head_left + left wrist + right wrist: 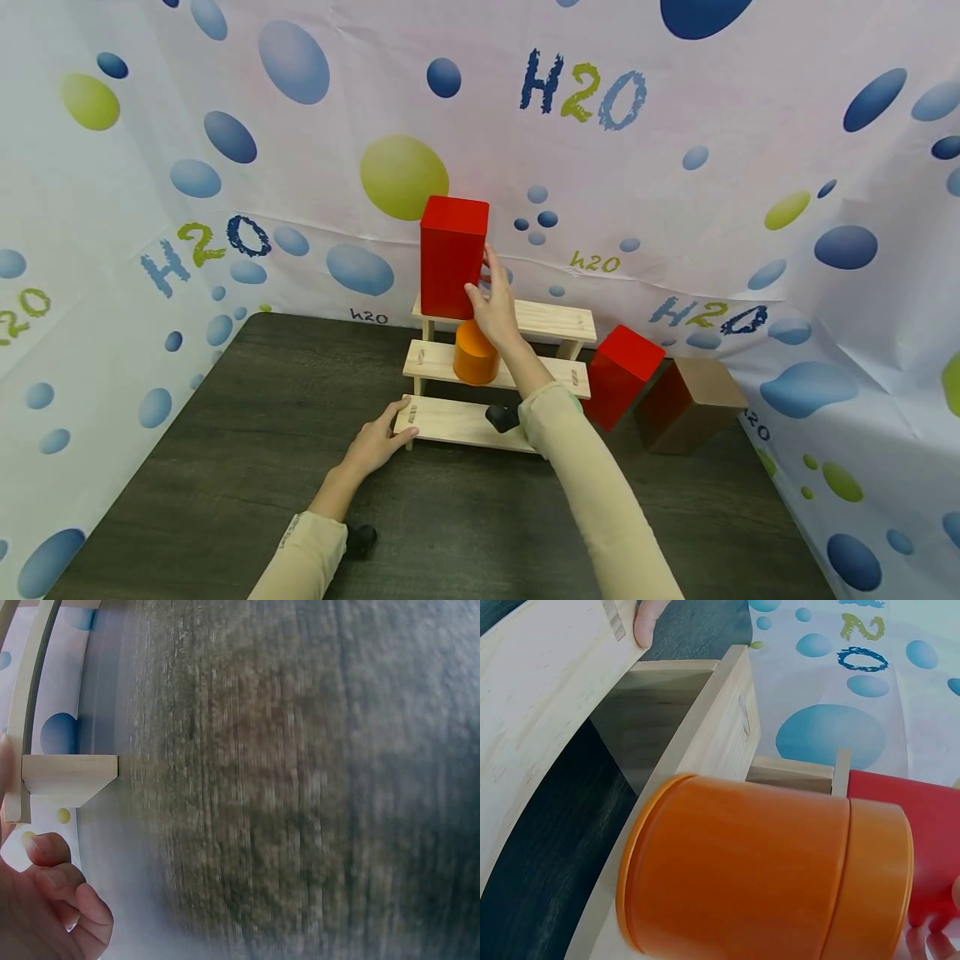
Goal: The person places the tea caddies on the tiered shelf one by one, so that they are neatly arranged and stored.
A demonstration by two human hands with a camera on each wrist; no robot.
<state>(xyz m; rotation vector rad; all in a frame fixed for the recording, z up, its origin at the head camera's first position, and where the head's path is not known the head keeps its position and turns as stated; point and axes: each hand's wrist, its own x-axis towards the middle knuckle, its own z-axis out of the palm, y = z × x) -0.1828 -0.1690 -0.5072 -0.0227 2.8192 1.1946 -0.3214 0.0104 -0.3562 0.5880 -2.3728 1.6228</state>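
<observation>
A three-step wooden stand (457, 422) stands on the dark table. On its top step, toward the left end, a tall red box (452, 267) is upright. My right hand (497, 308) grips this box at its right side, thumb toward the front face. In the right wrist view only some fingertips show by the red box (900, 825). Below that hand, an orange cylindrical canister (476, 354) with a lid occupies the middle step. My left hand (375, 442) holds the left end of the lowest step, its fingers curled in the left wrist view.
To the right of the stand, a second red box (622, 375) leans at an angle on the table. A brown box (690, 406) is beside it. A white curtain (480, 108) with blue and green dots hangs behind the table (247, 467) and along both sides.
</observation>
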